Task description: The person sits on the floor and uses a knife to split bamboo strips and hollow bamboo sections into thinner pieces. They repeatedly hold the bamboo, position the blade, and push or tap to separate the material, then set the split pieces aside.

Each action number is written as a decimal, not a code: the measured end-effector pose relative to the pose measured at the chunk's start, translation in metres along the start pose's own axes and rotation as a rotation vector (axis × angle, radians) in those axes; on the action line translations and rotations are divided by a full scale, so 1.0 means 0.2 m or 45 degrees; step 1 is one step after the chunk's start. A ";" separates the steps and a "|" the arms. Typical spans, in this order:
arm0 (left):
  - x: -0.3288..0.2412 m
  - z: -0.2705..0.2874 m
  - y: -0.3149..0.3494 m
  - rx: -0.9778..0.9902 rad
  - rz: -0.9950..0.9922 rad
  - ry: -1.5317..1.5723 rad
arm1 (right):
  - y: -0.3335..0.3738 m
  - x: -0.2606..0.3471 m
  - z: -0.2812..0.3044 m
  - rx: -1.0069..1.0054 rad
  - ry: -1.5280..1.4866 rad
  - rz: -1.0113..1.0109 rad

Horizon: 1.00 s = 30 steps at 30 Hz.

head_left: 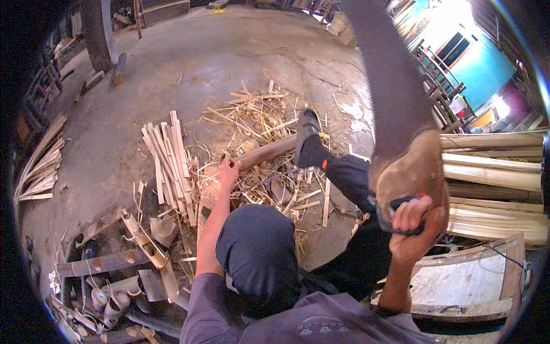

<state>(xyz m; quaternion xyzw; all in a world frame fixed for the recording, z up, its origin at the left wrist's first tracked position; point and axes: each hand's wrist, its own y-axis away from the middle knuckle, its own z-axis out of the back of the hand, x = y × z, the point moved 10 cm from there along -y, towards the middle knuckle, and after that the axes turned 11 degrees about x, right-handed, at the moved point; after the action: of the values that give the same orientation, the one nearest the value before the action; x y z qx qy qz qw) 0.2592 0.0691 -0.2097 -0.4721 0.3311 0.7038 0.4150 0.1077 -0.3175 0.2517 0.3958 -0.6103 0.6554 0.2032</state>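
Bamboo tube (266, 153), one, brown, lying aslant over a heap of shavings (252, 117) at picture centre. Left hand (230, 171): clasped about the tube's left end. Dark shoe (307, 129): against its right end. Right hand (413, 219): wrapped round the dark handle of a long tool (395, 80), brown at the base and grey above, blurred. Hands well apart. The raised tool hides part of the floor and the wall behind it.

Surroundings: pale split strips (167, 155), a loose stack just left of the heap; a second fan of strips (43, 163) at the far left; a crowded rack of bamboo offcuts (100, 265), lower left, bounding that side; long pale bamboo bundles (492, 169), lying along the right edge; beneath them, a white panel (458, 284) in a wooden frame, closing the lower right. Pillar (96, 34), upper left; turquoise wall (487, 71), upper right.

Open room: bare concrete floor (177, 63), broad, beyond the heap and between the two lots of strips.
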 end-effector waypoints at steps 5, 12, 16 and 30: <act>0.00 0.01 -0.06 -0.033 -0.087 -0.188 | 0.08 -0.44 -0.08 -0.068 0.099 -0.355; 0.04 -0.06 -0.02 0.156 -0.103 -0.092 | 0.18 -1.44 -0.34 0.157 0.155 -0.775; -0.02 -0.03 0.02 0.182 -0.164 -0.192 | 0.36 -1.79 -0.40 0.177 0.105 -0.951; -0.03 -0.06 0.03 0.159 -0.158 -0.307 | 0.59 -2.05 -0.46 0.241 0.160 -1.032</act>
<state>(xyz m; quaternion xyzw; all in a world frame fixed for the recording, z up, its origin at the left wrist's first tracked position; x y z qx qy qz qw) 0.2600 0.0543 -0.2080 -0.3769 0.2920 0.7066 0.5229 0.2411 -0.1597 -0.1332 0.5800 -0.3287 0.5984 0.4443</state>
